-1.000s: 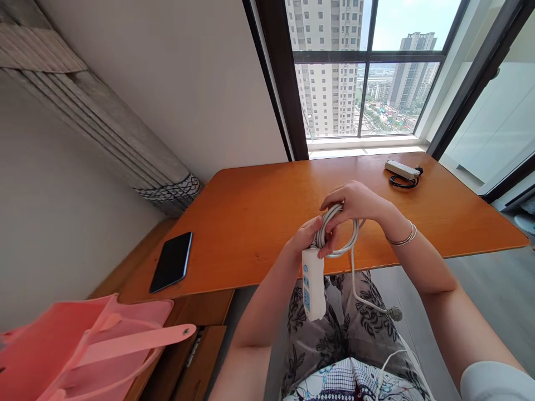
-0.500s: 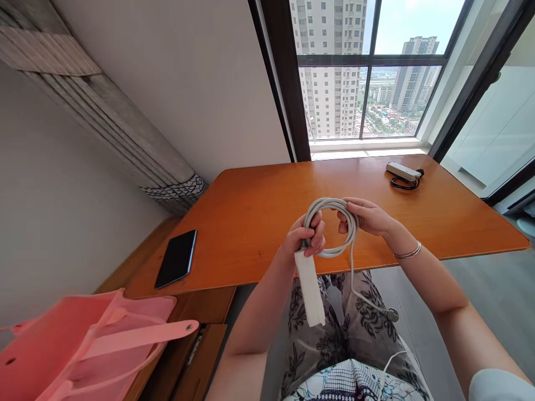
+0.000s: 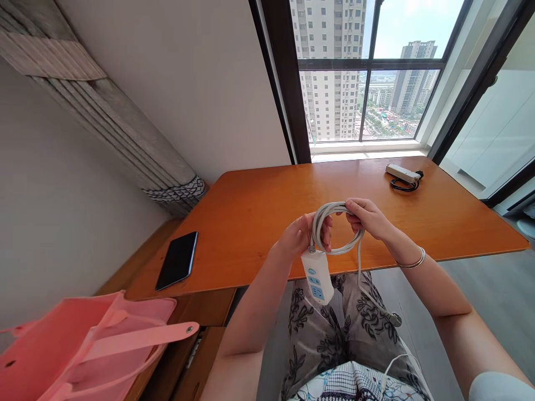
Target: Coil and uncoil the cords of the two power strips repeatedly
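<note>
My left hand (image 3: 301, 234) is closed round a coil of white cable (image 3: 339, 248) just above the white power strip (image 3: 317, 275), which hangs down from it with its sockets facing me. My right hand (image 3: 368, 217) pinches the top right of the same coil. The loose end of the cable drops past my right wrist to a plug (image 3: 395, 319) near my knee. Both hands are held above the near edge of the orange wooden table (image 3: 259, 211).
A black phone (image 3: 178, 260) lies face down at the table's left corner. A second power strip with a black cord (image 3: 403, 175) lies at the far right. A pink bag (image 3: 79, 348) stands at the lower left. A rolled mat (image 3: 125, 128) leans on the wall.
The power strip has turned from hanging edge-on to facing me and sits higher. The coil has been drawn a little tighter and my right hand has shifted up along it.
</note>
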The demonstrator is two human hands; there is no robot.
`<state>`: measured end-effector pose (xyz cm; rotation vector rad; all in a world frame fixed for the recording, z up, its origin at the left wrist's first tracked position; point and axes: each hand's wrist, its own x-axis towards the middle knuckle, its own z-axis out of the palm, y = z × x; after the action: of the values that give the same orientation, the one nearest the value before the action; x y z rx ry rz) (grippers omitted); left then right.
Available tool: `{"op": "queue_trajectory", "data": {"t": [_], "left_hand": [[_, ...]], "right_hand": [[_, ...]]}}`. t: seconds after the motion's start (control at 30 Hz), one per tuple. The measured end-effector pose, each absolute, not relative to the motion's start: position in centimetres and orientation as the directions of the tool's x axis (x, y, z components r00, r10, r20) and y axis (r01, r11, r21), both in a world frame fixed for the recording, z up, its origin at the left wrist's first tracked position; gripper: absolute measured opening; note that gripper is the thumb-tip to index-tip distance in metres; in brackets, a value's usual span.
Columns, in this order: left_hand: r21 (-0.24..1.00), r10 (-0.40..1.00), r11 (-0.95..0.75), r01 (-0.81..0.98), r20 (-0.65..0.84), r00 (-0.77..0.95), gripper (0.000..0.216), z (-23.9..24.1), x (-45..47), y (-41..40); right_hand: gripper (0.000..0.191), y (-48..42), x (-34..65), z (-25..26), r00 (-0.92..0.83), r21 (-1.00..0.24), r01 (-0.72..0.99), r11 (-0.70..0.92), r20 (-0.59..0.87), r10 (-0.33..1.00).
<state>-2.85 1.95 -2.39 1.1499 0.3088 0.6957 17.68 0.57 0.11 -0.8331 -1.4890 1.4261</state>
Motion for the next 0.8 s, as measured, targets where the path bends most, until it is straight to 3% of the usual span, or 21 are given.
{"op": "queue_trajectory", "data": {"t": [0.17,0.4,0.6,0.8], "left_hand": [[0.867,0.702,0.343,-0.361,0.018,0.712,0.048,-1.1,-1.7,1.0],[0.765,0.672,0.497,-0.409,-0.041,0.74,0.047,-0.6,-1.3,0.0],[0.783,0.662,0.474,-0.403,-0.015,0.749,0.048,-0.9,-1.3,-0.3],[0.701,0.783,0.413,-0.581,0.052,0.62,0.044,0.2,-1.1,-1.5]], "right_hand": [[0.052,0.8,18.1,0.7,-0.423,-0.993,-0.058,0.103,0.118,0.899],[0.054,1.8,19.1,-0.1,-0.53,-0.992,-0.117,-0.055,0.015,0.848],[0.059,1.8,19.0,-1.7,-0.512,-0.985,-0.171,-0.014,0.076,0.856],[0.066,1.3,18.5,-3.5,-0.437,-0.972,-0.233,-0.037,0.07,0.897]]}}
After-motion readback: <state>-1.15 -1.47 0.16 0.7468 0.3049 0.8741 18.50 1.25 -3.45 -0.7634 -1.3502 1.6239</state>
